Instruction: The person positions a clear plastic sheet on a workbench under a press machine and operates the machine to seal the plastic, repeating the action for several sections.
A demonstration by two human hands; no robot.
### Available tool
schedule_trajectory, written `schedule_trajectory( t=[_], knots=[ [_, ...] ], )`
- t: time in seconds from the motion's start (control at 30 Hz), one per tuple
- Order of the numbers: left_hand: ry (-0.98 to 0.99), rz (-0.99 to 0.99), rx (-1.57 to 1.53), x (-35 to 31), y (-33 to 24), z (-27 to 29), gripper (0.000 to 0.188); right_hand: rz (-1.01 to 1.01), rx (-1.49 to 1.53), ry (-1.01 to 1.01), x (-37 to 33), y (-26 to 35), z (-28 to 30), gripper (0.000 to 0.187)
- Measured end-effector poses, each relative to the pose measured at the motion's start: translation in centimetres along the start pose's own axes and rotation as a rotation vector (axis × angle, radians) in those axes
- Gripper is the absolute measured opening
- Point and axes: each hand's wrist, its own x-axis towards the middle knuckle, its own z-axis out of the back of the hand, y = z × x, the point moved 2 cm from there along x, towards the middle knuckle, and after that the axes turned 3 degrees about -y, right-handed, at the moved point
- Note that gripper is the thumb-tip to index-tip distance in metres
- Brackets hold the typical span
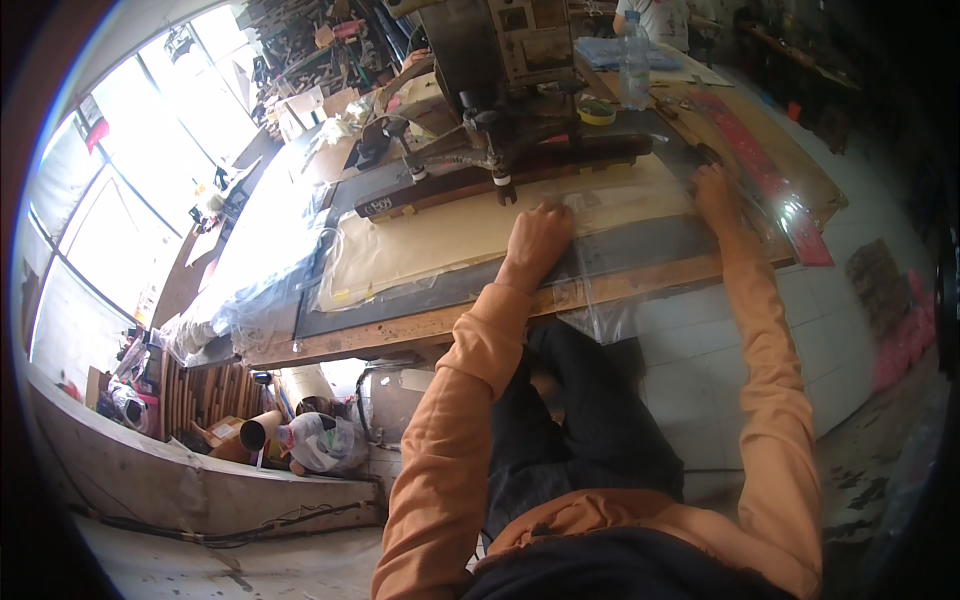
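Observation:
A long beige sheet (400, 262) lies on the dark board of the worktable, in front of a heavy machine (500, 60) with a long dark bar (520, 172). My left hand (540, 240) is closed, knuckles up, on clear plastic film (630, 205) over the sheet's near right part. The film stretches toward my right side and hangs over the table's front edge. My right hand (718, 195) is closed at the board's right side, beside a small dark object (708, 155). What its fingers grip is too small to tell.
A red strip (765, 165) lies on a brown board at the right. Behind the bar stand a plastic bottle (634, 65) and a yellow round container (596, 112). Crumpled clear plastic (255, 290) covers the table's left end. Cardboard tubes (262, 430) stand below; another person (665, 20) is at the back.

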Motion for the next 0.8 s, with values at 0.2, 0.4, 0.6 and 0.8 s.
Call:
schedule_trajectory(
  t=[0.2,0.4,0.6,0.8],
  knots=[
    [0.052,-0.016,0.068,0.23,-0.33,0.23,0.009,-0.002,-0.011,0.009,0.0,0.08,0.23,0.021],
    [0.066,-0.045,0.109,0.07,-0.31,0.14,0.008,-0.004,-0.004,0.013,0.03,0.41,0.54,0.02],
    [0.106,-0.115,0.139,0.31,-0.62,-0.01,0.007,0.0,-0.016,0.023,-0.01,0.17,0.31,0.019],
    [0.118,-0.116,0.145,0.43,-0.94,-0.07,0.007,-0.01,-0.009,0.034,0.14,-0.09,-0.03,0.019]
  ],
)
